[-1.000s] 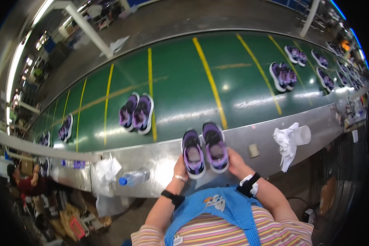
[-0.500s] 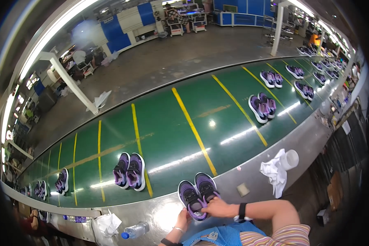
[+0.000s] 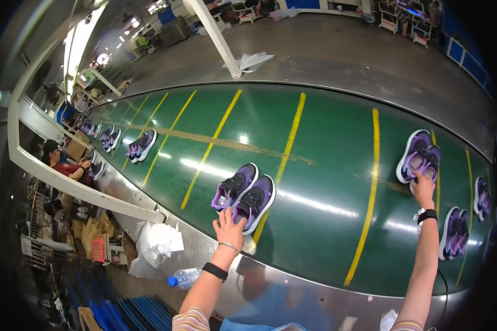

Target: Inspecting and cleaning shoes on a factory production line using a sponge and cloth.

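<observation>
A pair of black and purple sneakers [image 3: 419, 154] with white soles stands toward the far side of the green belt, at the right. My right hand [image 3: 423, 190] reaches out to it, its fingers closed at the heels and partly hidden in the openings. Nearer the belt's front edge, left of centre, is a similar pair of sneakers [image 3: 244, 197], toes pointing away. At their heels is my left hand [image 3: 230, 227], fingers spread, with the tips touching or almost touching the shoes. I cannot tell contact there for certain.
More sneakers sit along the belt, including a pair [image 3: 454, 234] at the right and one [image 3: 141, 146] at the left. A clear bottle [image 3: 186, 278] and white crumpled wrapping [image 3: 156, 243] lie by the metal edge. A white frame [image 3: 88, 193] rises left; a co-worker [image 3: 66, 164] is beyond.
The view has turned left. Both hands were on a pair of sneakers at the metal edge; now they are apart over the belt, the right at a far pair, the left at a nearer one.
</observation>
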`<state>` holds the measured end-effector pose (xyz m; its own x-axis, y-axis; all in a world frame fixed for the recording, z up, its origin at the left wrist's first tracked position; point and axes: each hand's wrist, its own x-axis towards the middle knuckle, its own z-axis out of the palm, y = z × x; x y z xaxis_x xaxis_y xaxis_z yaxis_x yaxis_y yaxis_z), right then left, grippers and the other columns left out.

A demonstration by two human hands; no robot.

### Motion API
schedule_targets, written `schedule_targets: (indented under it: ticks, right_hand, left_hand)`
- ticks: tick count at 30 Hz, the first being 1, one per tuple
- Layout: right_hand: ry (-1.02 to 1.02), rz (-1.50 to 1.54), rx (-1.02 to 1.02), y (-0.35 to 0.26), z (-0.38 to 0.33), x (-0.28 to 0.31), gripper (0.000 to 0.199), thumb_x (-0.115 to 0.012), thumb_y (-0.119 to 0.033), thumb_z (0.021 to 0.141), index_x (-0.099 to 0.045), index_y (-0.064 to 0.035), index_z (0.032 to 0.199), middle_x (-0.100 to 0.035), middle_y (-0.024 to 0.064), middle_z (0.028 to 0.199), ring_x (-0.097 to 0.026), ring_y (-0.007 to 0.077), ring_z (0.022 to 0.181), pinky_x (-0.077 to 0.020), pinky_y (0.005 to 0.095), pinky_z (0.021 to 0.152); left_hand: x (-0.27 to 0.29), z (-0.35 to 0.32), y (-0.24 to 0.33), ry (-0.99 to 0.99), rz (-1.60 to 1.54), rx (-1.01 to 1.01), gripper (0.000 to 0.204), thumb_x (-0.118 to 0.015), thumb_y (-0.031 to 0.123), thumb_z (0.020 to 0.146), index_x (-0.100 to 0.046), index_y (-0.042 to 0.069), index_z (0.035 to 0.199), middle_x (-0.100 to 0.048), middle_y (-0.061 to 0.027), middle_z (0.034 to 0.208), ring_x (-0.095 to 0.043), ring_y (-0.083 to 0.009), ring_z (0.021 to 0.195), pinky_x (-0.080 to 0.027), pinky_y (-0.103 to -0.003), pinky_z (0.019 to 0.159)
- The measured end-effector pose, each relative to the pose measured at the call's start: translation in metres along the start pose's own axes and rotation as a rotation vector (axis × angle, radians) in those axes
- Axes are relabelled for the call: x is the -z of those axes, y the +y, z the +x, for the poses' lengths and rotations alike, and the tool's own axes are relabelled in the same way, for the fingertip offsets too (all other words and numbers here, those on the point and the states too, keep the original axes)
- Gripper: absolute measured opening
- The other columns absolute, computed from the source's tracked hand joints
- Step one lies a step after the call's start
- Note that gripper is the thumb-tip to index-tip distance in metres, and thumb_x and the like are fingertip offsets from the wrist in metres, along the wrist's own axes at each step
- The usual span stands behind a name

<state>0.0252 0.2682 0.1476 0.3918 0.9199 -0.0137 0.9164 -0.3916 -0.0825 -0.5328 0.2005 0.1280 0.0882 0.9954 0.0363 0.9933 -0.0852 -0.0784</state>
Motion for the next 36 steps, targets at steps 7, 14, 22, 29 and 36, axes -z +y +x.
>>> schedule_targets:
  ticks: [7,14,22,29,36]
  right_hand:
    - [0.391,0.323,0.18,-0.015,-0.023,-0.013,0.058,-0.067,-0.006,0.066,-0.045,-0.0098,0.12,-0.047,0.0181,0.111,-0.045,0.0336,0.102,-0.0366,0.038,0.086]
    - [0.493,1.492,0.674,-0.17,-0.239,0.167,0.013,-0.051,0.002,0.075,-0.053,-0.0107,0.075,-0.041,0.0009,0.07,-0.036,0.013,0.063,-0.0296,0.026,0.057]
    - [0.149,1.849,0.866,-0.194,-0.38,0.262,0.013,-0.06,-0.021,0.076,-0.062,-0.0296,0.085,-0.05,-0.0105,0.071,-0.037,0.0049,0.066,-0.0252,0.0208,0.065]
    - [0.071,1.79,0.823,-0.17,-0.427,0.243,0.011,-0.058,-0.009,0.075,-0.056,-0.0164,0.082,-0.051,-0.0019,0.075,-0.043,0.0122,0.069,-0.0331,0.025,0.068]
    - [-0.263,1.304,-0.237,-0.16,-0.459,0.009,0.05,-0.068,-0.009,0.068,-0.044,-0.0024,0.111,-0.047,0.0068,0.1,-0.049,0.0143,0.087,-0.0418,0.026,0.076]
  left_hand:
    - [-0.011,0.038,-0.02,-0.374,0.183,-0.037,0.042,-0.072,0.023,0.054,-0.061,0.022,0.095,-0.04,-0.0143,0.113,-0.034,-0.03,0.112,-0.019,-0.058,0.096]
    - [0.045,-0.041,0.024,-0.228,-0.108,-0.234,0.036,-0.071,0.033,0.057,-0.061,0.015,0.087,-0.054,-0.0127,0.085,-0.05,-0.0278,0.089,-0.029,-0.045,0.086]
    - [0.053,-0.185,0.046,-0.361,-0.225,-0.46,0.027,-0.068,0.022,0.06,-0.061,0.011,0.084,-0.049,-0.0145,0.085,-0.048,-0.0294,0.086,-0.032,-0.042,0.078]
    - [0.029,-0.252,0.042,-0.524,-0.383,-0.672,0.04,-0.067,0.026,0.065,-0.054,0.015,0.101,-0.048,-0.015,0.088,-0.048,-0.0297,0.084,-0.036,-0.042,0.075]
    - [0.02,-0.235,0.004,-0.334,-1.058,-0.042,0.051,-0.063,0.01,0.066,-0.041,-0.003,0.111,-0.047,-0.0213,0.098,-0.046,-0.0321,0.093,-0.04,-0.037,0.079]
